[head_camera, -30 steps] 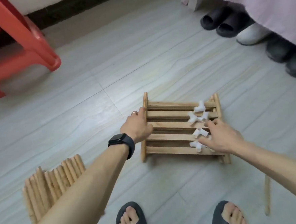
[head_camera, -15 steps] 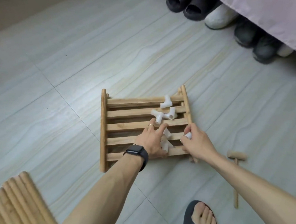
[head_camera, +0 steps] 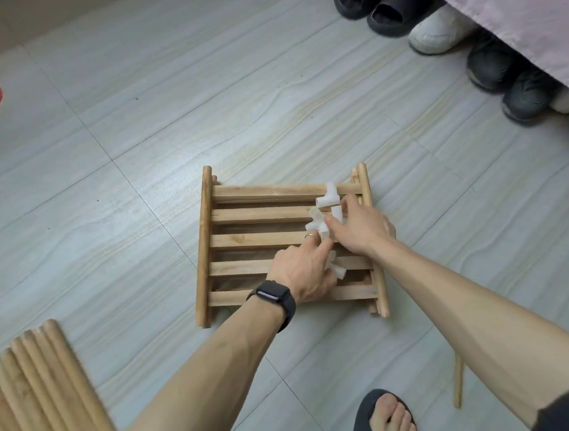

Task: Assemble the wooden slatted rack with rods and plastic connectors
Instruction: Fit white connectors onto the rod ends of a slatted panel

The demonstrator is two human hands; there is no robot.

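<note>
Right hand [head_camera: 361,230] has gone up the slatted panel [head_camera: 244,241], fingers [head_camera: 347,205] pinching a connector [head_camera: 336,213] (left hand [head_camera: 300,274] grip unclear); rods [head_camera: 35,384] unused, assy barely begun.

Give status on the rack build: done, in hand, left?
Done: the slatted panel looks built and lies flat on the floor. In hand: the left hand and right hand are both on the loose white connectors lying on the slats; grip unclear. Left: no connector visibly joins a rod; the rod bundle and a lone rod lie untouched.
</note>
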